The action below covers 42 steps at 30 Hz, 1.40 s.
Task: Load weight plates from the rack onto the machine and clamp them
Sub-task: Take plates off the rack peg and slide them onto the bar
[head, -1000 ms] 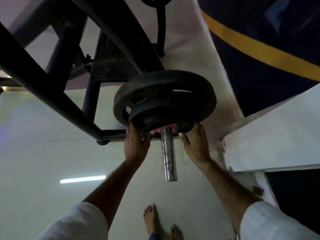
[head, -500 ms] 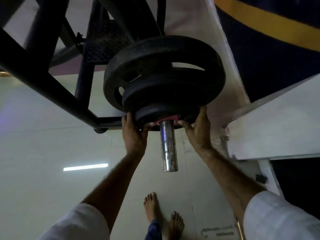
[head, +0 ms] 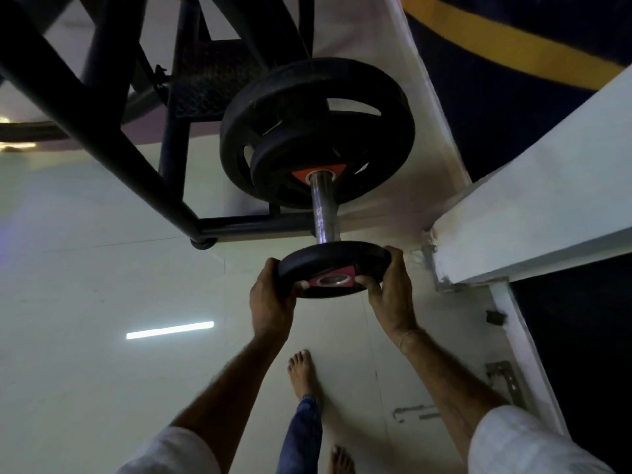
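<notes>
Pale glossy floor (head: 85,268) fills the left half of the view, with a bright strip of reflected light (head: 170,330) on it. Above that, the dark tubes of the machine frame (head: 92,124) slant down from the upper left to a foot on the floor.

Below the frame's lower rail, the left hand (head: 270,299) grips the left edge of a small plate (head: 333,265), fingers curled behind the rim and thumb on the near face beside the pink triangle round its hole. The small plate sits tilted at the free end of a shiny bar (head: 325,210); its top edge hides the bar's tip, and I cannot tell whether the tip is in the hole.

Further up the bar, well apart from the small plate, a middle plate (head: 284,162) with an orange triangle lies against a large plate (head: 318,107).

The right hand (head: 390,289) holds the small plate's right edge in the same way, fingers wrapped behind and thumb on the front. A bare foot (head: 302,371) stands on the floor between the forearms.

At the right a white ledge (head: 530,200) crosses in front of a dark wall (head: 478,97) with a yellow stripe (head: 513,39).
</notes>
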Each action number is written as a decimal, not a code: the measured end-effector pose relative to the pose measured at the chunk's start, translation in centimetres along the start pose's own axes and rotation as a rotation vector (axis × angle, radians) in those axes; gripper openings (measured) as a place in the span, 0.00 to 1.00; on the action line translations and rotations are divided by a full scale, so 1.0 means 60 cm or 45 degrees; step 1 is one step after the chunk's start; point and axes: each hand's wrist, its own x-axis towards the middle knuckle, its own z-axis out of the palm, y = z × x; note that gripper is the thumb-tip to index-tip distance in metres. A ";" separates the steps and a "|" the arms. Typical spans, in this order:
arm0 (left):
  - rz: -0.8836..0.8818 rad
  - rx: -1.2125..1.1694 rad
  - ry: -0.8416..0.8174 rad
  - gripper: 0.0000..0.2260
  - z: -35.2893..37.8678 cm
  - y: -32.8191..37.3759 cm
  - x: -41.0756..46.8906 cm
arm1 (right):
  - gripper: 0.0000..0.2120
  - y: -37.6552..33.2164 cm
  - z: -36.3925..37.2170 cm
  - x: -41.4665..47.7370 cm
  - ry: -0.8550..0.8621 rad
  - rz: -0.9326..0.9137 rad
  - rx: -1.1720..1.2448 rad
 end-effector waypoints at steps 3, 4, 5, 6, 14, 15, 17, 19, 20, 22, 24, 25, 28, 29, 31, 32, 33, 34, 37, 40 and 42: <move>0.027 0.015 -0.034 0.19 -0.020 0.003 -0.077 | 0.30 -0.011 -0.028 -0.080 0.000 -0.002 -0.020; 0.055 0.003 -0.036 0.22 -0.032 0.011 -0.105 | 0.30 -0.022 -0.042 -0.106 0.002 -0.010 -0.018; 0.088 -0.010 -0.026 0.24 -0.047 0.023 -0.131 | 0.30 -0.040 -0.058 -0.129 0.012 -0.036 -0.013; 0.126 -0.020 -0.007 0.24 -0.066 0.040 -0.155 | 0.30 -0.062 -0.075 -0.151 0.026 -0.073 -0.003; 0.449 -0.131 0.276 0.14 -0.292 0.238 -0.311 | 0.31 -0.338 -0.188 -0.268 0.134 -0.517 0.214; 0.479 -0.140 0.328 0.13 -0.324 0.261 -0.326 | 0.32 -0.376 -0.196 -0.278 0.149 -0.576 0.240; 0.537 -0.174 0.416 0.13 -0.390 0.302 -0.356 | 0.35 -0.453 -0.206 -0.300 0.145 -0.673 0.293; 0.613 -0.201 0.493 0.14 -0.457 0.335 -0.382 | 0.38 -0.527 -0.209 -0.326 0.135 -0.759 0.322; 0.656 -0.205 0.524 0.15 -0.490 0.349 -0.394 | 0.38 -0.563 -0.208 -0.340 0.143 -0.802 0.334; 0.732 -0.219 0.571 0.16 -0.552 0.367 -0.414 | 0.38 -0.629 -0.201 -0.369 0.209 -0.889 0.335; 0.794 -0.237 0.623 0.15 -0.611 0.374 -0.432 | 0.37 -0.686 -0.187 -0.397 0.279 -0.976 0.288; 0.821 -0.249 0.655 0.16 -0.640 0.375 -0.441 | 0.37 -0.713 -0.177 -0.409 0.265 -1.005 0.290; 0.897 -0.258 0.748 0.17 -0.728 0.359 -0.462 | 0.34 -0.785 -0.134 -0.445 0.146 -1.040 0.409; 0.919 -0.251 0.781 0.17 -0.758 0.350 -0.466 | 0.35 -0.806 -0.114 -0.455 0.119 -1.057 0.463; 0.948 -0.234 0.809 0.19 -0.824 0.328 -0.473 | 0.34 -0.849 -0.067 -0.480 0.097 -1.081 0.535; 0.952 -0.233 0.814 0.19 -0.858 0.315 -0.476 | 0.34 -0.870 -0.040 -0.494 0.098 -1.105 0.553; 0.947 -0.229 0.826 0.19 -0.890 0.302 -0.476 | 0.33 -0.891 -0.012 -0.507 0.106 -1.133 0.561; 0.933 -0.218 0.841 0.19 -0.923 0.289 -0.476 | 0.33 -0.913 0.016 -0.519 0.111 -1.144 0.566; 0.906 -0.166 0.884 0.17 -1.011 0.259 -0.465 | 0.35 -0.972 0.092 -0.546 0.100 -1.113 0.616; 0.893 -0.151 0.861 0.19 -1.079 0.240 -0.443 | 0.45 -1.025 0.144 -0.555 0.181 -1.092 0.589; 0.880 -0.165 0.808 0.22 -1.113 0.231 -0.419 | 0.41 -1.054 0.166 -0.554 0.247 -1.095 0.528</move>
